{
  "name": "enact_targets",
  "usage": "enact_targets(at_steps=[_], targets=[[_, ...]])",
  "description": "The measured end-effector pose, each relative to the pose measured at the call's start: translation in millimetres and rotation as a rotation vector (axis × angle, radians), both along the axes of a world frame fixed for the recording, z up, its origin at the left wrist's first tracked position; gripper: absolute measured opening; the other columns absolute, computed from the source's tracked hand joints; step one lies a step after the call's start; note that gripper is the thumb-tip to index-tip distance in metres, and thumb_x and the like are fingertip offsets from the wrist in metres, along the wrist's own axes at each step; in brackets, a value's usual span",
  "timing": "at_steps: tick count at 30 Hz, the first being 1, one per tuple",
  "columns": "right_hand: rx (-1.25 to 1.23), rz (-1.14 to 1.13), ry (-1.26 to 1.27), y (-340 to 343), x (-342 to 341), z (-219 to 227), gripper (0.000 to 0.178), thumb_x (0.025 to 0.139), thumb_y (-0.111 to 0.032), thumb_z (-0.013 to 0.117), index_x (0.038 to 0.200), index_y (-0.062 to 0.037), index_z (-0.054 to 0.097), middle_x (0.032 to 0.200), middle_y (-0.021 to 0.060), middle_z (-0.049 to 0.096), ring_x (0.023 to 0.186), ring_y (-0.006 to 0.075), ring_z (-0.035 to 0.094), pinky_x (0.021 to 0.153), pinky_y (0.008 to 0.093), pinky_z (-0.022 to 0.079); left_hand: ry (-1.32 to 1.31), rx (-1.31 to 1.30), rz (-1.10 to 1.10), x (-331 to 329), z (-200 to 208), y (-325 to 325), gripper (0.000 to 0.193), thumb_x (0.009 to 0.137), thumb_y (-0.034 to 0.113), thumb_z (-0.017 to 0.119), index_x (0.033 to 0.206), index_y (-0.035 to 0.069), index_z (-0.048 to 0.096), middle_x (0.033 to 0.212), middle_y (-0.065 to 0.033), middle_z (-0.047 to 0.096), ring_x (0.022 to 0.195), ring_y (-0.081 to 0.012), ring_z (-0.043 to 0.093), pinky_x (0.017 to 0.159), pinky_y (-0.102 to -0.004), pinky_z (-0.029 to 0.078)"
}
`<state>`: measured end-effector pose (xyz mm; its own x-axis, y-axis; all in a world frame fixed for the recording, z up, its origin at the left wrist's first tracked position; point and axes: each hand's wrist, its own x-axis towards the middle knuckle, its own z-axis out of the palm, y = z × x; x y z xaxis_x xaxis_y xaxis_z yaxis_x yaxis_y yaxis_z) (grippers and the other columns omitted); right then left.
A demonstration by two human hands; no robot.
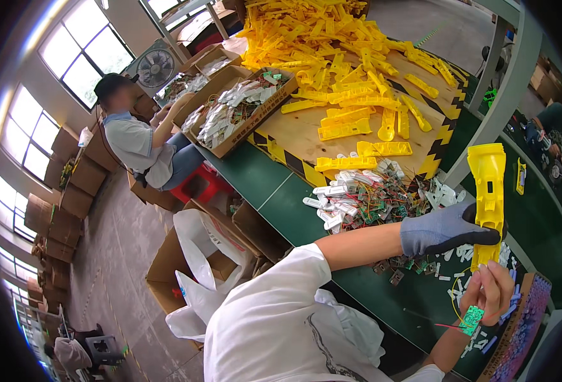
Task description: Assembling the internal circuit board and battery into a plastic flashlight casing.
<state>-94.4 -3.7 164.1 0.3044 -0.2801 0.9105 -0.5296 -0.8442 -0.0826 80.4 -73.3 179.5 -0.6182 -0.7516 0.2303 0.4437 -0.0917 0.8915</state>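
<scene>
My left hand (439, 232), in a grey-blue glove with dark fingertips and palm, is wrapped round the middle of a long yellow plastic housing (487, 175). The housing stands nearly upright, its wide end at the top, with small rectangular slots. At its lower end my bare right hand (490, 291) is closed, fingertips pinching the narrow tip. Beside the right wrist hangs a small green circuit board (472, 320) with red and yellow wires. The yellow wire loops up toward the housing's lower end; where it ends is hidden by the fingers.
Beyond my left arm lie circuit boards with wires (389, 202) and white plastic parts (333, 202). A heap of yellow housings (325, 51) covers a striped-edge wooden board (297, 137). A patterned box (517, 331) sits at right. One person (137, 140) sits at the far left beside a filled carton (230, 143).
</scene>
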Motion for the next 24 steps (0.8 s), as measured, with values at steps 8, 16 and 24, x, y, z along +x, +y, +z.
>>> enact_targets(at_steps=[8,16,24], targets=[[-0.159,-0.179,0.082,-17.6,13.2,11.1,0.023,0.067,0.012,0.073,0.086,-0.0012,0.067,0.086,0.0106,0.064,0.074,0.0267,0.062,0.061,0.0350,0.052,0.124,0.378,-0.159,2.7,13.5,-0.5,0.038,0.089,0.028,0.065,0.116,0.005,0.052,0.106,-0.0076,0.060,0.099,-0.0176,0.060,0.087,-0.0319,0.049],[-0.115,-0.197,0.146,-23.9,15.5,8.5,0.019,0.070,0.011,0.071,0.084,-0.0010,0.069,0.087,0.0106,0.065,0.075,0.0268,0.063,0.066,0.0352,0.051,0.512,0.438,-0.058,-21.4,-13.3,-2.3,0.038,0.092,0.033,0.060,0.115,0.004,0.051,0.107,-0.0088,0.059,0.097,-0.0196,0.059,0.090,-0.0337,0.047],[-0.211,-0.554,0.186,-24.2,5.8,0.8,0.024,0.073,0.002,0.073,0.095,-0.0077,0.074,0.105,0.0120,0.060,0.099,0.0287,0.055,0.083,0.0350,0.047,0.366,0.370,0.192,-26.8,-14.1,-1.7,0.035,0.092,0.029,0.062,0.114,0.003,0.053,0.099,-0.0055,0.061,0.089,-0.0131,0.059,0.083,-0.0276,0.048]])
